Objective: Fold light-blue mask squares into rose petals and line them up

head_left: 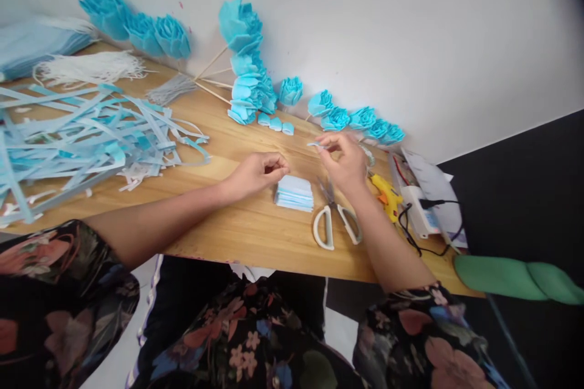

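In the head view my right hand [344,161] pinches a small light-blue fabric piece [314,144] between thumb and fingers, above the table. My left hand [261,173] is closed with thumb and fingertips together; whatever may be between them I cannot make out. Just below the left fingertips lies a neat stack of light-blue and white fabric pieces [294,193]. Scissors [335,213] with white handles rest right of the stack, blades slightly apart, under my right wrist. Beyond the hands sit several small rolled blue petals [275,124] in a row.
Blue fabric flowers [244,24] on sticks lean along the wall. On the left are a heap of cut strips [91,140], white cords [91,68], grey wires [172,90] and stacked blue sheets [41,39]. A yellow glue gun [387,196] and white power strip [420,209] lie right.
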`<action>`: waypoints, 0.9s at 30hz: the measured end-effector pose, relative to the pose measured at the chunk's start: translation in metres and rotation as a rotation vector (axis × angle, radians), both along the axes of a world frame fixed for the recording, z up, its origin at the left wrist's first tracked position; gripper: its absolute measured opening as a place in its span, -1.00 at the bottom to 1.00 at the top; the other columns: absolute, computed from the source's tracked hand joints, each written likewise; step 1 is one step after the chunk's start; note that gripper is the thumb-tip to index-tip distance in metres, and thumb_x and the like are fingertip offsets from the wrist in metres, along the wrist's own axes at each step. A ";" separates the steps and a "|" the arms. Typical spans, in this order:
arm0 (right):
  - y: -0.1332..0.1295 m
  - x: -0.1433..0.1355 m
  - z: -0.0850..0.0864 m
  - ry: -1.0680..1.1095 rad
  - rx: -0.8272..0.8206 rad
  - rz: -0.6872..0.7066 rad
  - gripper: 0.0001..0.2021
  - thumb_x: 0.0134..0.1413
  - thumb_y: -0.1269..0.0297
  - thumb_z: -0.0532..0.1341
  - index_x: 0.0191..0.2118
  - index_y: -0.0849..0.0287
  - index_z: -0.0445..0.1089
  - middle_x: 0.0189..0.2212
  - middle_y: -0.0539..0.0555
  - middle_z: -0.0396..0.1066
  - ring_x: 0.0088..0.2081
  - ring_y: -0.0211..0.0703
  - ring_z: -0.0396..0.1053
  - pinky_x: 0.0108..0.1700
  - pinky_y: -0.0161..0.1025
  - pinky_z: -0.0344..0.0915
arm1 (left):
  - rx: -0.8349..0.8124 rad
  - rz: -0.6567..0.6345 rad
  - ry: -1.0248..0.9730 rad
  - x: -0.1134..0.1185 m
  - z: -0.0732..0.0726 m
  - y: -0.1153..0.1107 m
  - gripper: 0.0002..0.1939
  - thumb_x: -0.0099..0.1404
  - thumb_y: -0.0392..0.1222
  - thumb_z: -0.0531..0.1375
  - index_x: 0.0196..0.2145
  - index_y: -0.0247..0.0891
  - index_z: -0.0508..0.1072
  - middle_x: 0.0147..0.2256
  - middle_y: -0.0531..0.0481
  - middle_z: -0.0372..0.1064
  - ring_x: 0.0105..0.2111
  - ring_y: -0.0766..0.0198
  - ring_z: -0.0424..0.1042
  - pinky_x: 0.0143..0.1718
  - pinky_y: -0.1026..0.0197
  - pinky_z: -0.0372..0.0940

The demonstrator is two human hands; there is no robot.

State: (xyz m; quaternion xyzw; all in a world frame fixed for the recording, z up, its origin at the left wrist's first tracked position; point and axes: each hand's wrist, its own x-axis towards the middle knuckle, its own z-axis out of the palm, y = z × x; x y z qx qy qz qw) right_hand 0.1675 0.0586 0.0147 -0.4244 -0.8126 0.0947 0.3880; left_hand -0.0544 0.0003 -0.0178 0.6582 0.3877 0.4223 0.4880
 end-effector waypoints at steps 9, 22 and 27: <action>0.075 0.010 -0.043 -0.117 -0.307 0.017 -0.70 -0.14 0.51 0.10 -0.23 0.17 0.41 -0.07 0.15 0.48 -0.02 -0.05 0.40 0.07 -0.02 0.33 | 0.000 0.001 0.066 0.000 0.000 0.001 -0.82 0.23 -0.15 0.16 -0.42 -0.32 0.42 -0.56 0.11 0.26 -0.53 0.39 0.21 -0.45 0.33 0.11; 0.079 0.020 -0.042 -0.221 -0.293 -0.055 -0.69 -0.01 0.26 0.29 -0.10 0.20 0.49 -0.05 0.20 0.50 -0.02 0.04 0.42 0.12 0.05 0.29 | 0.010 -0.025 0.074 0.002 -0.006 0.002 -0.81 0.23 -0.12 0.17 -0.41 -0.31 0.44 -0.54 0.08 0.32 -0.52 0.36 0.23 -0.46 0.31 0.11; 0.091 0.003 -0.047 -0.204 -0.295 -0.023 -0.69 0.01 0.35 0.27 -0.07 0.19 0.49 -0.05 0.16 0.53 -0.05 -0.03 0.47 0.08 -0.05 0.36 | 0.002 -0.028 0.078 0.002 -0.005 0.001 -0.80 0.24 -0.11 0.17 -0.40 -0.31 0.43 -0.54 0.10 0.29 -0.52 0.37 0.21 -0.46 0.32 0.10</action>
